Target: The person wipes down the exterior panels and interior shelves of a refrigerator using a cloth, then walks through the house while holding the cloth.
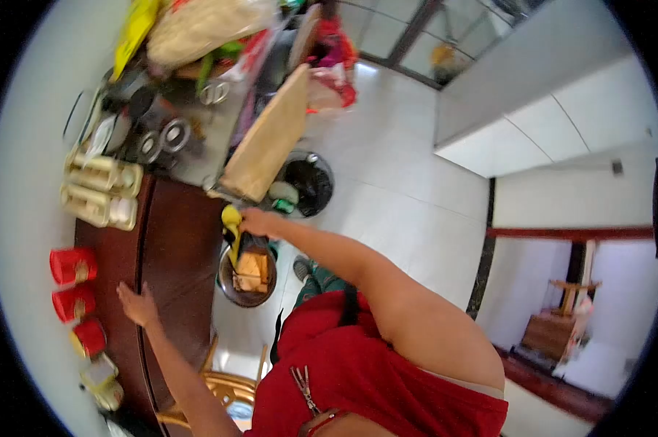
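Observation:
My left hand (137, 304) hovers over or rests on the dark brown tabletop (179, 251), fingers apart, with nothing in it. My right hand (260, 223) is beyond the table's edge, its fingers closed on a limp-looking yellow item with dark patches (231, 218); blur hides its exact kind. The item hangs down toward a round, dark-rimmed container (225, 290). Inside that container lie flat orange and tan pieces (252, 272). Whether the yellow item touches them, I cannot tell.
A wooden board (271, 138) stands beside a black-lined bin (316, 178). Red tins (72, 266) and cream racks (99, 204) line the wall. Bags and scissors (214, 92) crowd the counter. A wooden chair (227, 382) is close to my left arm.

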`<action>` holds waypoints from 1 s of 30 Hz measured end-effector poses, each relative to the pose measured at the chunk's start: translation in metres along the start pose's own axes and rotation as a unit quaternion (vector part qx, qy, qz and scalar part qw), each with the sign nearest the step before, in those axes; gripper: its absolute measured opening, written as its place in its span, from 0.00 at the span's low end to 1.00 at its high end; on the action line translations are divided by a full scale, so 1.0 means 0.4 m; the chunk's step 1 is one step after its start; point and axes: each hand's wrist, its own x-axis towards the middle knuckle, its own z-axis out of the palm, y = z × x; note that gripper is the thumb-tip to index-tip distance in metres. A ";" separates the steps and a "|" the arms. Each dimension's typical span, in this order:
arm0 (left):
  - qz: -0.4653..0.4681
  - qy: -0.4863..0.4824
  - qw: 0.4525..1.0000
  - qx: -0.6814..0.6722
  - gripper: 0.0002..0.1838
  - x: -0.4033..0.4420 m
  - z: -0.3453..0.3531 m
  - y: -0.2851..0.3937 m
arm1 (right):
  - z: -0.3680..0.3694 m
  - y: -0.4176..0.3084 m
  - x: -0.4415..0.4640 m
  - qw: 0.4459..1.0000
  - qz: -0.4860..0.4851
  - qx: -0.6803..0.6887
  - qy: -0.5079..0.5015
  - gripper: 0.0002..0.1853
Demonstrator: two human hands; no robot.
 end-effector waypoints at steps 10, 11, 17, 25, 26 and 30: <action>-0.101 -0.016 0.993 0.065 0.42 -0.064 0.024 0.114 | -0.234 0.300 -0.542 0.880 0.177 0.298 0.325 0.24; -0.077 0.020 0.992 0.099 0.43 -0.101 0.021 0.155 | -0.250 0.352 -0.573 0.825 0.157 0.422 0.341 0.23; 0.344 -0.131 0.805 -0.465 0.37 -0.474 -0.065 0.746 | -0.437 0.273 -0.984 0.730 0.068 0.557 0.390 0.18; 0.316 -0.643 0.373 -0.589 0.34 -1.071 -0.577 1.491 | -0.540 0.395 -1.235 0.806 0.011 0.307 0.506 0.38; 0.331 -0.633 0.366 -0.596 0.29 -1.126 -0.595 1.560 | -0.569 0.383 -1.296 0.812 0.007 0.279 0.513 0.37; 0.248 -0.699 0.324 -0.588 0.15 -1.279 -0.728 1.722 | -0.668 0.418 -1.514 0.785 -0.067 0.332 0.518 0.32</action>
